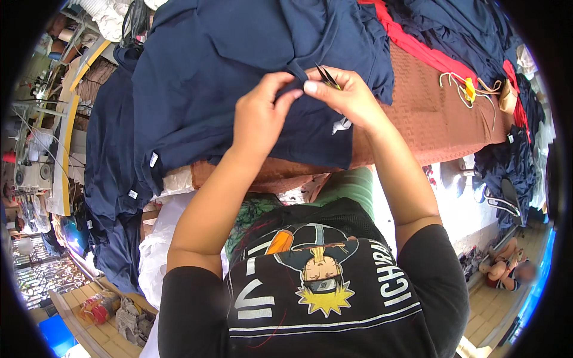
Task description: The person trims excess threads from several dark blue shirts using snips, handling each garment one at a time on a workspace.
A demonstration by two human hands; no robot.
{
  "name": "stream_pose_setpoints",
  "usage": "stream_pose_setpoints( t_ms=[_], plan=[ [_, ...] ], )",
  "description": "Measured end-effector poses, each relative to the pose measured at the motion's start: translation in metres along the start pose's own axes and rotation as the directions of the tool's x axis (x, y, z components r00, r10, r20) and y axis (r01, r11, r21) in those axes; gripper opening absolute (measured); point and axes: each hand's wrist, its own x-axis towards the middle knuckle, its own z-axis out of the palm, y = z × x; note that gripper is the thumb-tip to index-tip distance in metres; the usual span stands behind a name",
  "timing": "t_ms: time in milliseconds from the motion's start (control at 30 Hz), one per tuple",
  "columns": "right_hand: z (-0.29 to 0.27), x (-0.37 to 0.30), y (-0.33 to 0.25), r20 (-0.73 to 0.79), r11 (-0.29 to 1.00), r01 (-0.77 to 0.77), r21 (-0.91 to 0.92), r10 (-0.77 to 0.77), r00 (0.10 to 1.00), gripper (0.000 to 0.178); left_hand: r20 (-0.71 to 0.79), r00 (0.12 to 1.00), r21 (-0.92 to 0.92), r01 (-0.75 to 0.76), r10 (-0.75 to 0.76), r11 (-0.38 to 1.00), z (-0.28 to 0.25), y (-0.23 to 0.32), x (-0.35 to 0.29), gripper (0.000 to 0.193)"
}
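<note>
A large navy garment (221, 65) is spread in front of me and hangs over the table's near edge. My left hand (262, 107) pinches a folded edge of it between thumb and fingers. Right beside it, my right hand (346, 98) is closed, its thumb pressed on the same fold. Small thread snips (326, 76) lie in that right hand, dark pointed blades sticking out past the fingers and a bit of yellow showing; their handles are mostly hidden. Below the right hand, a white and grey tag (341, 125) shows on the garment.
Brown cloth (418, 113) covers the table. At right lie a red fabric strip (418, 48), a yellow piece (470, 90) with cords, and more navy fabric (459, 30). Sewing equipment (39, 170) stands at left. Navy garments (110, 209) hang there. A person (507, 268) sits low at far right.
</note>
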Motion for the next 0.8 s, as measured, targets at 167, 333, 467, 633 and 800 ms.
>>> stream_pose_setpoints(
  t_ms=[167, 333, 467, 633, 800],
  plan=[
    [0.004, 0.002, 0.003, 0.08, 0.951, 0.264, -0.163, -0.254, 0.964, 0.024, -0.036, 0.971, -0.333, 0.21, -0.235, 0.919, -0.013, 0.002, 0.013, 0.017],
    [0.009, -0.027, -0.011, 0.094, 0.976, 0.141, -0.167, -0.127, 0.987, 0.015, -0.047, 0.971, -0.115, 0.229, -0.235, 0.967, -0.023, 0.024, -0.002, 0.018],
    [0.019, -0.056, 0.004, 0.035, 0.998, 0.052, -0.03, -0.051, 0.998, 0.014, -0.059, 0.995, -0.034, 0.084, -0.086, 0.996, -0.032, 0.029, -0.028, 0.015],
    [0.026, -0.055, 0.02, -0.078, 0.998, 0.055, -0.005, -0.055, 0.995, 0.012, 0.06, 0.919, -0.037, -0.388, 0.39, 0.921, -0.058, 0.029, -0.037, 0.024],
    [0.025, -0.052, 0.023, -0.082, 0.995, 0.093, -0.023, -0.094, 0.992, 0.011, 0.119, 0.907, -0.216, -0.374, 0.404, 0.902, -0.082, 0.048, -0.048, 0.027]
  ],
)
